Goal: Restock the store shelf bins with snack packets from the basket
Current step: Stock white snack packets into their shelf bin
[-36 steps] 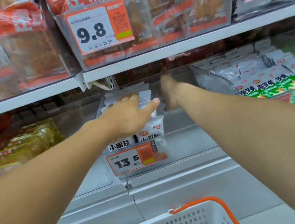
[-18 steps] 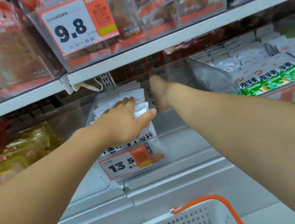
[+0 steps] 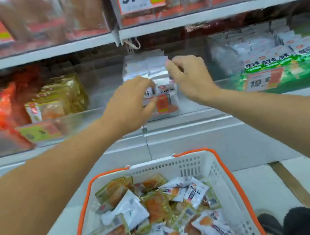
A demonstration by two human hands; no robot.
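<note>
In front of you, the white basket [image 3: 216,170] with orange rim and handles holds a loose heap of snack packets [image 3: 158,215], white and orange-green, lying at mixed angles. Above the basket, the clear shelf bin [image 3: 193,106] holds upright white packets [image 3: 145,67] in rows.

Basket [image 3: 208,161]: white perforated plastic, orange rim. Snack packets [image 3: 132,209]: glossy film. Bins [image 3: 188,66]: clear glossy plastic. Shelf [image 3: 193,131]: smooth matt grey.
</note>
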